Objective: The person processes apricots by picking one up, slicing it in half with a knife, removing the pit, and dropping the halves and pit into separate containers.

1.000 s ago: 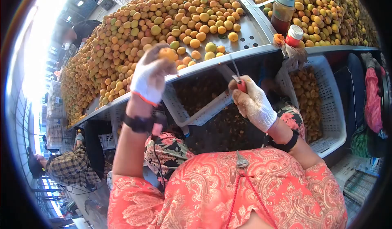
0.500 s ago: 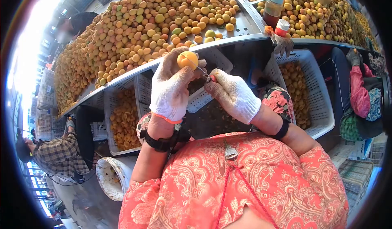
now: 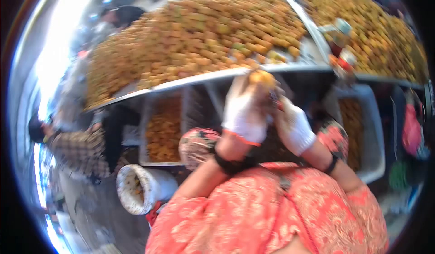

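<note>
My left hand [image 3: 244, 118], in a white work glove with a browned palm, is closed around a yellow-orange apricot [image 3: 261, 78]. Against it, my right hand [image 3: 295, 127], gloved alike, grips a small pitting tool with a red handle [image 3: 280, 104]. The tool's thin metal end meets the fruit, but motion blur hides exactly how. Both hands are close together just below the metal table's edge [image 3: 195, 81]. Beyond that edge lies a large heap of apricots [image 3: 195, 36].
Crates of opened fruit stand left [image 3: 144, 140] and right [image 3: 379, 136] below the table. A stained white bucket [image 3: 161, 183] is at lower left. Two jars, one blue-lidded [image 3: 343, 26], one white-lidded [image 3: 348, 57], sit at the divider [image 3: 312, 27]. A person in plaid [image 3: 81, 147] is at left.
The view has swung, so the scene sits further right and is smeared. My right hand has come closer to my left, bringing the tool against the apricot.
</note>
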Available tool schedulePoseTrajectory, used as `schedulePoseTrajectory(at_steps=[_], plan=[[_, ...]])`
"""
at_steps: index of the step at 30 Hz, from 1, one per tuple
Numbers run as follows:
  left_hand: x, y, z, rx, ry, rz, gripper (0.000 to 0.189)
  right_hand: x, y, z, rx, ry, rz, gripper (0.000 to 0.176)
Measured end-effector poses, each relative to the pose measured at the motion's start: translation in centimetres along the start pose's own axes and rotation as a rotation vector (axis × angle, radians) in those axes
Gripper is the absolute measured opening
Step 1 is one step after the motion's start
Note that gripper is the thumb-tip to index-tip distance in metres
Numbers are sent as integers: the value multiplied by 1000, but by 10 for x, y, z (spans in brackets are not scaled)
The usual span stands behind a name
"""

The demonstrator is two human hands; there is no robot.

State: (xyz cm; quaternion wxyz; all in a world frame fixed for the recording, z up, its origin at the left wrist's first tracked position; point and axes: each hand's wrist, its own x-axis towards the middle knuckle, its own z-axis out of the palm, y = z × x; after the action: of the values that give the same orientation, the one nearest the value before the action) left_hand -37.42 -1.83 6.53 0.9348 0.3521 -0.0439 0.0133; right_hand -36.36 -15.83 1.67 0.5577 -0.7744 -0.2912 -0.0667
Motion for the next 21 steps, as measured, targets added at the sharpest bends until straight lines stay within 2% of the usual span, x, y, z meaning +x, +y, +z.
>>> schedulePoseTrajectory(at_steps=[1,2,3,4,5,8,12,13,15,17,19,21], plan=[[5,-7,-5,-100,-23,-9,33,0,5,2,-133,10,24,36],[10,-18,-8,-111,96,-18,35,4,0,5,-133,35,52,44],[15,-27,-11,-144,210,-36,37,4,5,7,-101,50,78,44],[18,-30,-14,-131,178,-90,37,6,2,9,-116,96,27,42],[19,-28,-14,-122,150,-160,37,11,-14,4,-129,46,132,34],[15,-21,-4,33,158,-59,31,8,-16,1,-86,33,157,24],[12,-20,6,-27,178,58,36,3,-2,2,-158,68,76,18],[12,-22,2,-53,153,67,35,2,-1,4,-178,86,56,17],[18,-25,-4,35,238,26,36,2,2,8,-152,103,36,18],[15,-23,-1,25,240,13,35,3,-14,0,-45,43,154,22],[5,-16,10,269,45,206,34,2,-18,-9,36,28,184,23],[0,-13,9,329,51,213,32,1,-17,-9,123,10,216,24]])
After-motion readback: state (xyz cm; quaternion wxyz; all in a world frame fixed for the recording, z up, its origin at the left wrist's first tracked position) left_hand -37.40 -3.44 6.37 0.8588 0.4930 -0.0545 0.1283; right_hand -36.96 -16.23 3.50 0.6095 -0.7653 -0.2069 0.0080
